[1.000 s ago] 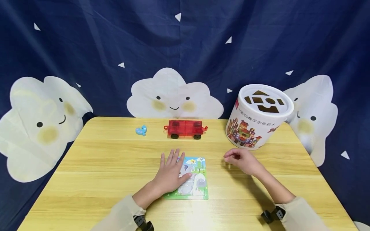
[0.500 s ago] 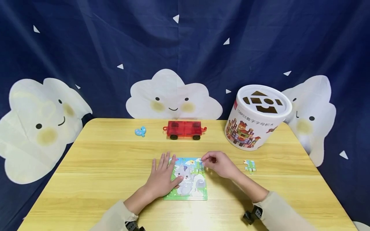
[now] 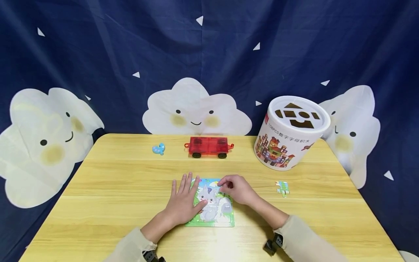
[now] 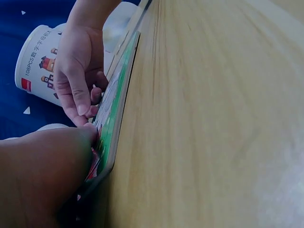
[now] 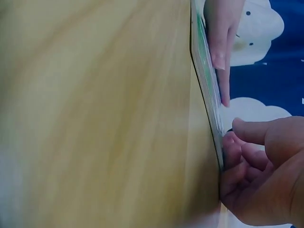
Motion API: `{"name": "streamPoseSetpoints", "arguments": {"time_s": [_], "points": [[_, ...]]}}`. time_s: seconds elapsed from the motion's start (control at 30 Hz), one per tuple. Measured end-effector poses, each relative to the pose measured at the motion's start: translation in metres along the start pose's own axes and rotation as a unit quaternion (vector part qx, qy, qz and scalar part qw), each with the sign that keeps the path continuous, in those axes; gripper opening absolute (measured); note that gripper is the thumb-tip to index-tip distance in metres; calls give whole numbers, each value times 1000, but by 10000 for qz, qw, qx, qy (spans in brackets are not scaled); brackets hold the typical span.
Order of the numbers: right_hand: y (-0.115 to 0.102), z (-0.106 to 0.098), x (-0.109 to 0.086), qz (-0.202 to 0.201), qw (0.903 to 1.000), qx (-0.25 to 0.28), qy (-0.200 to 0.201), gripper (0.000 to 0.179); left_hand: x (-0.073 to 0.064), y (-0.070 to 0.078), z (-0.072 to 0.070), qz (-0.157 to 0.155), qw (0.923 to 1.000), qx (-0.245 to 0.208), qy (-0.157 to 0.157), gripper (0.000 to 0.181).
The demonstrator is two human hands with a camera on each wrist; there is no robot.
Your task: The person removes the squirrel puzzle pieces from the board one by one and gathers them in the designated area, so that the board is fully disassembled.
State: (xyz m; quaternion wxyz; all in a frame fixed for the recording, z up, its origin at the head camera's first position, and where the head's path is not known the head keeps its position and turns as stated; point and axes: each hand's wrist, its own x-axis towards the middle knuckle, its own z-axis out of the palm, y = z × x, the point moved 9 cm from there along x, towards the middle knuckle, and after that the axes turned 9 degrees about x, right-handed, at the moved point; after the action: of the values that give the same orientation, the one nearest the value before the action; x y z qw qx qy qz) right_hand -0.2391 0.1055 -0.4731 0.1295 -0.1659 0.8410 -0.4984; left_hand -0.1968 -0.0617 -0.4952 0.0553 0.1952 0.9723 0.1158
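A squirrel picture puzzle [image 3: 226, 214] lies flat on the table, its interlocking pieces set within a green-edged frame. My left hand [image 3: 184, 200] rests over its left side, fingers straight and spread, the thumb lying on the picture. At the upper right part of the puzzle, my right hand [image 3: 239, 189] has its thumb and curled fingers right at the surface, covering the tree area there. Whether a piece is pinched in it I cannot tell. Right of that hand, one loose puzzle piece [image 3: 283, 188] with trees on it lies on the table.
A red transparent toy wagon [image 3: 208, 145] stands at the back of the table [image 3: 108, 189]. Left of it sits a small blue toy animal [image 3: 159, 148]. A tall white block bucket [image 3: 288, 134] with shaped holes in its lid stands at the back right.
My right hand has moved left from the loose piece, uncovering it, to the puzzle's upper right part. My left hand has slid slightly left, showing more of the squirrel.
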Motion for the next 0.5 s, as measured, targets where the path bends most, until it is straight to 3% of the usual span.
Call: {"name": "streamPoseSetpoints", "arguments": {"time_s": [0.3, 0.5], "points": [[-1, 5, 1, 120, 9998, -130, 111, 4, 2, -1, 6, 43, 10000, 39, -36, 88], [1, 5, 2, 463, 9985, -204, 217, 2, 1, 1, 3, 19, 10000, 10, -43, 86]]}}
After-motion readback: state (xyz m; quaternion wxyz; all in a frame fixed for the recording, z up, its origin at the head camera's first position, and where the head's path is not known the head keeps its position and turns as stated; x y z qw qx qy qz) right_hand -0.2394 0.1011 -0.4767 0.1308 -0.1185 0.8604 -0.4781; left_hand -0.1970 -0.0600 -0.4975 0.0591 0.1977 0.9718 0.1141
